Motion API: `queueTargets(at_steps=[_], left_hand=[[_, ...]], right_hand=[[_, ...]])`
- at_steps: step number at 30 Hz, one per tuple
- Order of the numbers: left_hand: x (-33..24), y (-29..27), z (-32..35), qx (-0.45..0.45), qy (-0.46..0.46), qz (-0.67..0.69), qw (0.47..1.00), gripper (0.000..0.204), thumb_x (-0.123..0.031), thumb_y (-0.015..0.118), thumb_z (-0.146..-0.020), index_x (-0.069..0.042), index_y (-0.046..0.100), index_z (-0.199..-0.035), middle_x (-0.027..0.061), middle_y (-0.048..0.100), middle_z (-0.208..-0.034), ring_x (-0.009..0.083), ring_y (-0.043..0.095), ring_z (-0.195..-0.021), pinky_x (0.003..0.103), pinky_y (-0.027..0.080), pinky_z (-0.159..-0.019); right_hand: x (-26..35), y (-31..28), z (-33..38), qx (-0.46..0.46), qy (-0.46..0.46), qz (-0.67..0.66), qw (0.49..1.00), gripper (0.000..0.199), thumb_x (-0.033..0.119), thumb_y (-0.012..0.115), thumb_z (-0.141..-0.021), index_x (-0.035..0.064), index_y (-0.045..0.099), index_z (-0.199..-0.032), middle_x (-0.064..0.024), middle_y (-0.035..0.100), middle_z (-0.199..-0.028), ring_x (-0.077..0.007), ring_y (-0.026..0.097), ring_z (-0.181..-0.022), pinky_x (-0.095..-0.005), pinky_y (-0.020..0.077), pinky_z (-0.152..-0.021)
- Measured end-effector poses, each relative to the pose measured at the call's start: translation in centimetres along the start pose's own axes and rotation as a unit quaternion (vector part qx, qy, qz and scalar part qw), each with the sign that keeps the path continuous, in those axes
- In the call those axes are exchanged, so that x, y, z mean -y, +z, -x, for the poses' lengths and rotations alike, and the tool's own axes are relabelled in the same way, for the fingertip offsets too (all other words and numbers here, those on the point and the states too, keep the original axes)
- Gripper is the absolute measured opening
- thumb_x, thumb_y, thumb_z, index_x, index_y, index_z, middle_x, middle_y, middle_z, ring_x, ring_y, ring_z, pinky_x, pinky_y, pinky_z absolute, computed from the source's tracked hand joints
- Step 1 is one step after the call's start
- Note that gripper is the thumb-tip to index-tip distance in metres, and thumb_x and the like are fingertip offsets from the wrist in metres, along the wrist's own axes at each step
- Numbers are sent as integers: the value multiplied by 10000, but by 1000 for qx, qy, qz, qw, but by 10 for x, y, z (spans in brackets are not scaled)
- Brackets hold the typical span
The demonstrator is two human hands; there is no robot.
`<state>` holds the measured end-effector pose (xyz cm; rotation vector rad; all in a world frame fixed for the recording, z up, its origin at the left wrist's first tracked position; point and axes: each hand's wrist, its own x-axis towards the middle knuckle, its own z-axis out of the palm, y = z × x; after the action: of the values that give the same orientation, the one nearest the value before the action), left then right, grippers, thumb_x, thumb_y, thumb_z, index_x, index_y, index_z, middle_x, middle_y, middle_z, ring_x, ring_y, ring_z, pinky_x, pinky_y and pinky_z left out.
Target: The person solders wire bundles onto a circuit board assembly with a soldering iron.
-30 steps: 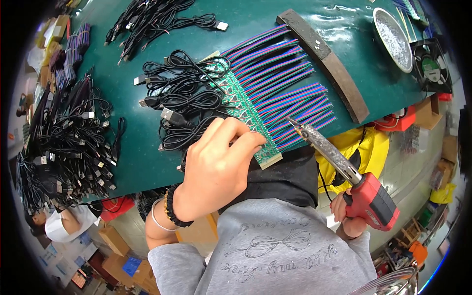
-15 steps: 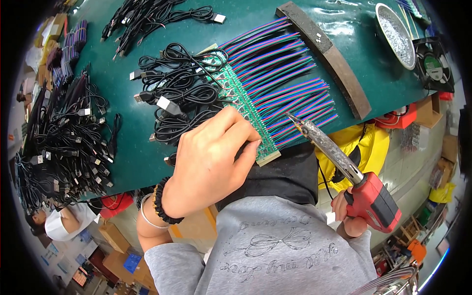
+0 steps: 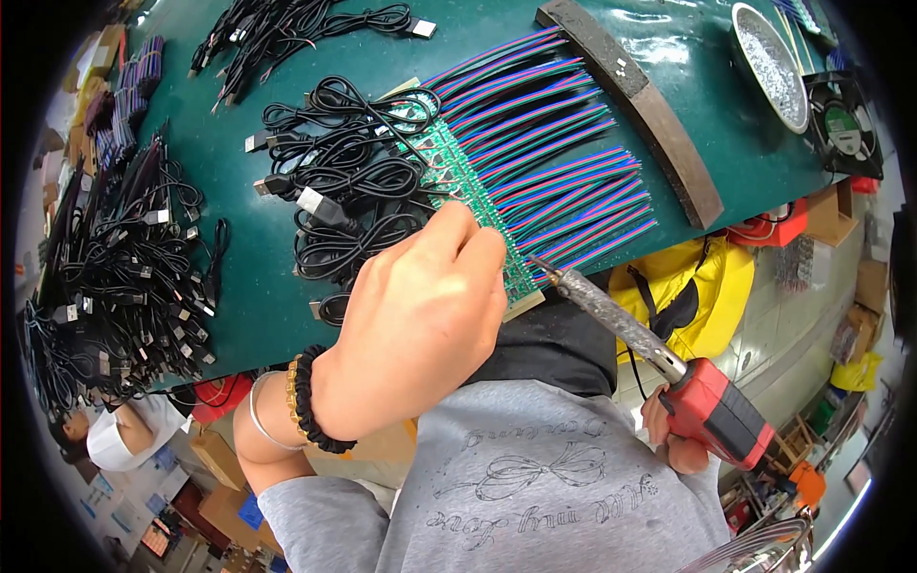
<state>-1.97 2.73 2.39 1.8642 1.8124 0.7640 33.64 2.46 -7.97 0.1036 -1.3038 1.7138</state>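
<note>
My left hand [image 3: 420, 315] rests over the near end of a long green circuit-board strip [image 3: 449, 167], fingertips pressed on it. Rows of red, blue and green wires [image 3: 554, 162] fan out from the strip to the right. My right hand [image 3: 673, 435] grips the red handle of a soldering iron [image 3: 659, 358]. Its grey metal tip points up-left and sits at the strip's near edge, just right of my left fingertips. A black bead bracelet and a thin bangle circle my left wrist.
Coiled black cables [image 3: 349, 191] lie left of the strip on the green table [image 3: 248, 286]. A big tangle of black cables [image 3: 115, 277] fills the left. A dark bar [image 3: 635, 100] weighs down the wire ends. A metal dish [image 3: 769, 62] and a small fan [image 3: 845, 124] sit far right.
My left hand has slid a little along the strip, fingertips now pressing nearer the iron. The iron's tip has come in closer to the board edge.
</note>
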Motion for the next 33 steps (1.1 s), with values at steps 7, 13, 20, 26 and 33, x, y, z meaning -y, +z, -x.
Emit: queueTargets(at_steps=[7,13,20,26,33], left_hand=[[-3,-4,-3,25,-9,-35,999,140,59,685,-700,-2,592,-785,110,557,-794,296,597,-643,370,492,-540],[-3,-4,-2,35,10,-44,998,135,45,659,-701,1,552,-771,129,521,-793,301,591,-640,384,498,-544],[-4,-5,-4,51,27,-53,997,139,35,630,-695,9,509,-757,148,484,-781,302,588,-652,401,500,-561],[-4,-5,-2,52,23,-59,997,135,35,627,-691,12,511,-757,152,484,-780,305,588,-656,403,500,-565],[-5,-6,-3,59,26,-63,996,129,31,624,-688,17,522,-766,155,490,-781,310,592,-666,406,500,-568]], right_hand=[[16,33,-38,-123,175,221,952,538,382,747,-836,-124,566,-879,-58,624,-740,-107,582,-620,-213,459,-609],[26,23,-28,-68,231,268,933,648,529,802,-721,-44,574,-920,-23,629,-757,-75,573,-629,-190,430,-620],[23,30,-53,-90,261,280,919,564,507,719,-812,-24,539,-872,-51,572,-573,-167,540,-454,-299,490,-481],[11,13,-47,-21,182,194,964,283,210,722,-794,-29,591,-721,-77,627,-660,-141,598,-560,-232,484,-562],[2,25,-34,-80,112,229,964,182,137,590,-790,-31,558,-728,-27,594,-579,-96,553,-475,-197,444,-486]])
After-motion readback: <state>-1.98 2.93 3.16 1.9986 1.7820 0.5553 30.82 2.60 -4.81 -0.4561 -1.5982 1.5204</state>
